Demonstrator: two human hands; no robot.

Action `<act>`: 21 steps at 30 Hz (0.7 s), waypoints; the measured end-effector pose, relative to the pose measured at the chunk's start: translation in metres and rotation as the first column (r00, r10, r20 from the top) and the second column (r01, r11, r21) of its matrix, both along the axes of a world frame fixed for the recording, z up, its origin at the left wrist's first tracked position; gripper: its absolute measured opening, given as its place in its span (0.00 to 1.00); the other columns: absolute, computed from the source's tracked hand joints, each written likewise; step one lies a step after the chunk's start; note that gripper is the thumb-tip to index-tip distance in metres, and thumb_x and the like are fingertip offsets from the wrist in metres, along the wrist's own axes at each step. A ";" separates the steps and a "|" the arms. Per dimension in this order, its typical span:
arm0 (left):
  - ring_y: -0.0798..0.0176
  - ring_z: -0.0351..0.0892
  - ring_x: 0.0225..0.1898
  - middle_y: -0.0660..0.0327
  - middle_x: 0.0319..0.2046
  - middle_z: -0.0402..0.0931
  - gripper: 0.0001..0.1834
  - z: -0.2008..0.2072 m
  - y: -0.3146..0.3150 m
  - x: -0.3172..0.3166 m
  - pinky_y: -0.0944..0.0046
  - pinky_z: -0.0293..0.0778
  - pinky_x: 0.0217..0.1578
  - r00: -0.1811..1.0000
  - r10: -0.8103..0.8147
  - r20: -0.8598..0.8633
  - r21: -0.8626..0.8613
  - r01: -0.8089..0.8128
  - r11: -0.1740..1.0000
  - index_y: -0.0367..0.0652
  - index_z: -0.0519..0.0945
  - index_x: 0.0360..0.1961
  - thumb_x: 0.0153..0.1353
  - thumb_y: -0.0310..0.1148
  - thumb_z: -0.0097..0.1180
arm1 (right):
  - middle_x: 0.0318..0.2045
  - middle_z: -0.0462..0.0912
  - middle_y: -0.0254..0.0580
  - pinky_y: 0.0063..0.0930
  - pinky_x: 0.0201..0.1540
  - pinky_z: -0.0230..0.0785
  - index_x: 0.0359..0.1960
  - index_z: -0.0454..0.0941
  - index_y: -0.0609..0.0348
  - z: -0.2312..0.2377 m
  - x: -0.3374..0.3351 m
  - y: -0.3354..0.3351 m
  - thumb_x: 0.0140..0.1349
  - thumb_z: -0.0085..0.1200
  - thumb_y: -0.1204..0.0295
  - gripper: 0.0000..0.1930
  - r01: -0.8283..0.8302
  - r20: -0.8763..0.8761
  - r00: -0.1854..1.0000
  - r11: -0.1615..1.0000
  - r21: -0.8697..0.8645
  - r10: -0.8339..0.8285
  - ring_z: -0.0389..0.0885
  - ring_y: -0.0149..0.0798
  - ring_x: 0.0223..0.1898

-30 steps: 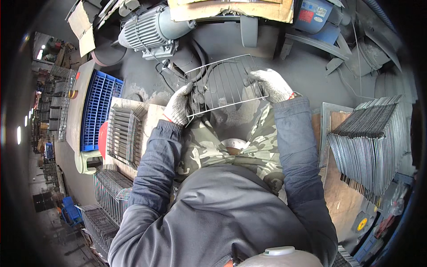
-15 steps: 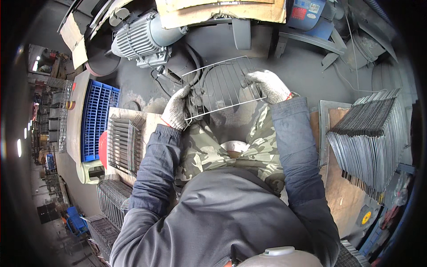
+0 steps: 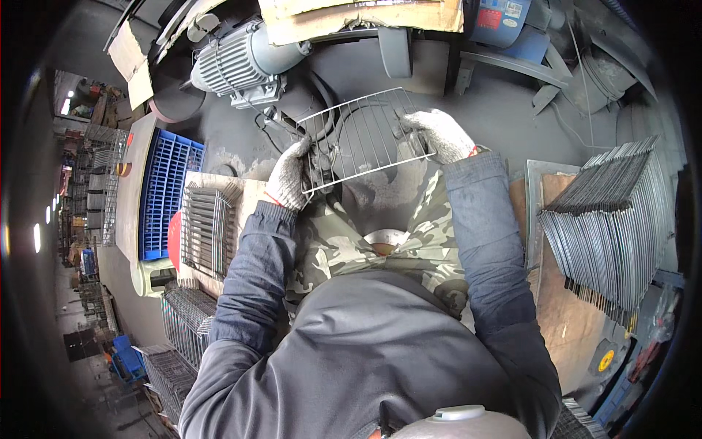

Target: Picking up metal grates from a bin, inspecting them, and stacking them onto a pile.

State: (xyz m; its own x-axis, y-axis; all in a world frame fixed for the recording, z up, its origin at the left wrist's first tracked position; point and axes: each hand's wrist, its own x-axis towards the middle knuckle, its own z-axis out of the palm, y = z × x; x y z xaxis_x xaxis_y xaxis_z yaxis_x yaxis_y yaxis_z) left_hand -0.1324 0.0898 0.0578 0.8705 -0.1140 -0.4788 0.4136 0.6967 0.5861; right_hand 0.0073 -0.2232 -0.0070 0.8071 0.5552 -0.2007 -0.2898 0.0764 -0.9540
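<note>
A rectangular wire rack with thin parallel bars is held up in front of my knees, its far edge raised. My left hand, in a white knitted glove with dark fingertips, grips its left end. Around the right end closes my right hand, gloved the same way. Some fingers of both hands show through the bars from behind. To my right stands a tall stack of wire racks. On my left a smaller batch of racks sits on a board.
Ahead is a grey electric motor beside a cardboard sheet. A blue plastic crate leans at the left, near a pale green stool. More racks lie by my left elbow. A blue machine housing stands far right.
The rack has tilted slightly and shifted a little to the left and away, with both hands still on it. The whole view has turned slightly.
</note>
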 end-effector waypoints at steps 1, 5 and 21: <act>0.59 0.89 0.32 0.56 0.38 0.88 0.16 0.003 -0.004 -0.002 0.59 0.88 0.32 1.000 0.021 0.006 0.008 -0.021 1.000 0.38 0.82 0.51 0.79 0.42 0.54 | 0.25 0.86 0.36 0.24 0.28 0.67 0.38 0.90 0.66 -0.003 0.001 -0.001 0.68 0.63 0.63 0.15 -0.020 0.058 0.998 1.000 -0.003 0.020 0.77 0.26 0.24; 0.60 0.88 0.32 0.57 0.37 0.88 0.16 0.012 -0.005 -0.004 0.61 0.87 0.33 0.999 0.033 -0.010 0.054 -0.032 0.998 0.38 0.82 0.52 0.79 0.41 0.54 | 0.19 0.81 0.31 0.24 0.23 0.59 0.36 0.90 0.65 0.018 -0.003 0.001 0.69 0.61 0.63 0.15 -0.040 -0.085 0.996 0.999 -0.021 0.038 0.71 0.23 0.18; 0.57 0.88 0.30 0.58 0.35 0.87 0.20 -0.024 0.001 0.004 0.55 0.87 0.31 0.996 0.033 -0.082 0.009 -0.033 0.999 0.38 0.83 0.50 0.80 0.45 0.51 | 0.31 0.90 0.37 0.29 0.35 0.72 0.38 0.91 0.62 0.016 -0.004 -0.007 0.70 0.57 0.62 0.16 -0.048 -0.040 0.998 0.993 -0.109 0.043 0.81 0.29 0.31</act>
